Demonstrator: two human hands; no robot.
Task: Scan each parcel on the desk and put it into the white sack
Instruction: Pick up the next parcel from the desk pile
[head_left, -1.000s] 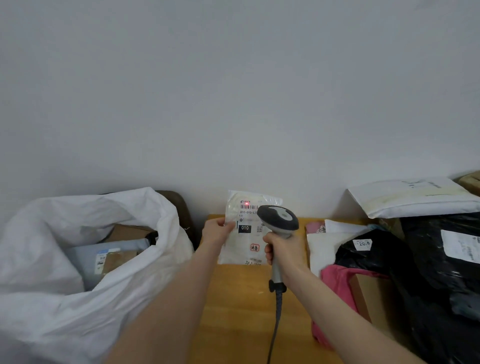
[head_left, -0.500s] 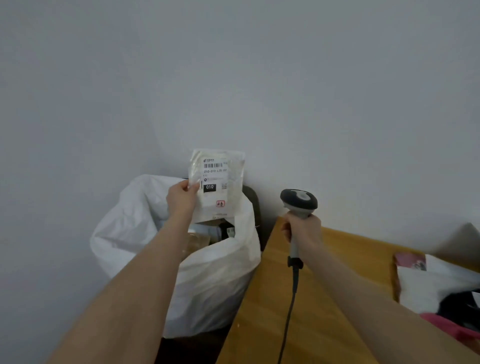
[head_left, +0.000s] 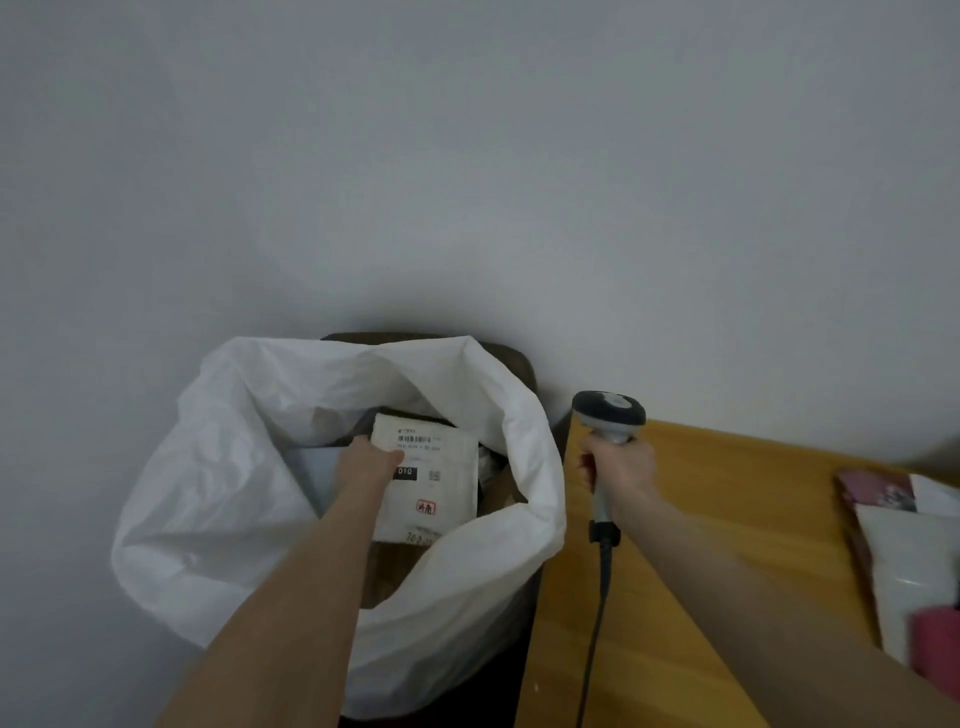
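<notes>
Left hand (head_left: 366, 462) holds parcel (head_left: 439, 496) label-up, barcode end away, seemingly inside sack (head_left: 208, 493).

The sack (head_left: 218, 493) is crinkled white plastic, the parcel (head_left: 447, 493) inside it glossy. Right of it, a smooth wooden desk (head_left: 727, 499) and matt plastic scanner (head_left: 609, 415).

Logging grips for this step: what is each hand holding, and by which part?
Left hand holds the white parcel by its left edge; right hand grips the barcode scanner by its handle.
</notes>
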